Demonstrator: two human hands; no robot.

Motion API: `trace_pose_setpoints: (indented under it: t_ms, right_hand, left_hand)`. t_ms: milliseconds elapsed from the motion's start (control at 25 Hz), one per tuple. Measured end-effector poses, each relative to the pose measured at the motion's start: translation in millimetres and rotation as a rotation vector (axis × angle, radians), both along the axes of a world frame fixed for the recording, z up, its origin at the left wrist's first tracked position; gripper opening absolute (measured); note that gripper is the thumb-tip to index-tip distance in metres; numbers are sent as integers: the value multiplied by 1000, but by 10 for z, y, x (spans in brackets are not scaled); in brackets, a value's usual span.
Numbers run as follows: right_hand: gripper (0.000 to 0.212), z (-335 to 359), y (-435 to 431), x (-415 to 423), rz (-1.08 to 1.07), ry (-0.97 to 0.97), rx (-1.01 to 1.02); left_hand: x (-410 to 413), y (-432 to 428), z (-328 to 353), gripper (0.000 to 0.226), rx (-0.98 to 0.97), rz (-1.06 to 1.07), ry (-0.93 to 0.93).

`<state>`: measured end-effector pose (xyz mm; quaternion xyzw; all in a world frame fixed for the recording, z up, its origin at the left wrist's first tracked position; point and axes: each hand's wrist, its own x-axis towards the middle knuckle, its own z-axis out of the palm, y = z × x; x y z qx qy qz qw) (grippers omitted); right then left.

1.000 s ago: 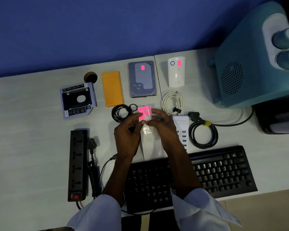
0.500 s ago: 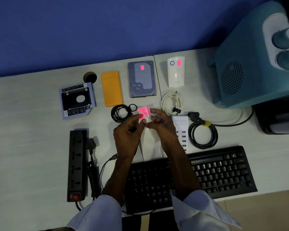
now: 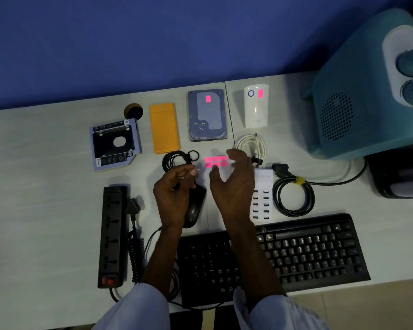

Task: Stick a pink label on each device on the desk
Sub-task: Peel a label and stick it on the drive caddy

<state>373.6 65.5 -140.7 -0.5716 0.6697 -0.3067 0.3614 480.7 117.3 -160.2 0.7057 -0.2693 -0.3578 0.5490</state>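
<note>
Label sheet (image 3: 215,161): lies mid-desk, between the hands, just near of the hard drive (image 3: 207,115).
Left hand (image 3: 174,186): fingertips pinched together, possibly on a peeled label, too small to tell.
Right hand (image 3: 234,179): spread wide, holding nothing, over the sheet.
Handling: thin, floppy, tacky paper; pick it by a corner edge, keeping the glue side clear.
Labelled so far: hard drive and white adapter (image 3: 256,106).

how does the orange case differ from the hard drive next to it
The orange case carries no pink label, while the hard drive has one near its far end. The orange case is a plain, bright slab; the hard drive is grey metal with a shaped cover plate. The orange case looks narrower than the hard drive. Both lie flat on the desk side by side, long edges running away from the person.
</note>
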Motion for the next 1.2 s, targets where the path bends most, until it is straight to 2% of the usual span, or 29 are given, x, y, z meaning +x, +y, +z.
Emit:
trace_pose_setpoints:
  t_ms: [120, 200, 400, 480, 520, 560, 640, 720, 800, 960, 1040, 1080, 1200]
  right_hand:
    - [22, 31, -61, 201, 76, -282, 361]
    - [5, 27, -100, 298, 113, -357, 449]
    - [10, 25, -179, 566, 167, -349, 363]
    - [8, 3, -210, 699, 148, -357, 355]
    - [8, -12, -225, 749, 142, -366, 360]
    - [7, -24, -240, 790, 145, -376, 370]
    - [7, -11, -265, 858, 157, -392, 377]
    - [9, -20, -292, 922, 177, -413, 372]
    - [10, -47, -315, 977, 182, -436, 381]
    - [5, -37, -402, 1105, 163, -486, 445]
    - [6, 58, -459, 1158, 138, -549, 489]
    - [6, 93, -490, 1163, 113, -601, 505]
    - [17, 179, -535, 1137, 91, -756, 542]
  left_hand:
    - [94, -1, 45, 12, -4, -5, 33]
    - [225, 2, 62, 15, -7, -29, 4]
    - [582, 14, 126, 23, 68, -123, -176]
    - [750, -14, 161, 28, 99, -54, -274]
    - [861, -35, 148, 34, 108, 13, -388]
    - [998, -70, 93, 45, 142, 82, -545]
    - [1292, -183, -76, 80, 354, 192, -805]
    - [1507, -323, -239, 111, 601, 224, -832]
    - [1609, -406, -378, 123, 703, 166, -857]
    - [1678, -523, -422, 109, 639, 182, -883]
    - [1730, -542, -315, 96, 544, 153, -718]
    - [1759, -548, -232, 89, 426, 124, -492]
    - [1630, -504, 167, 77, -31, 20, 664]
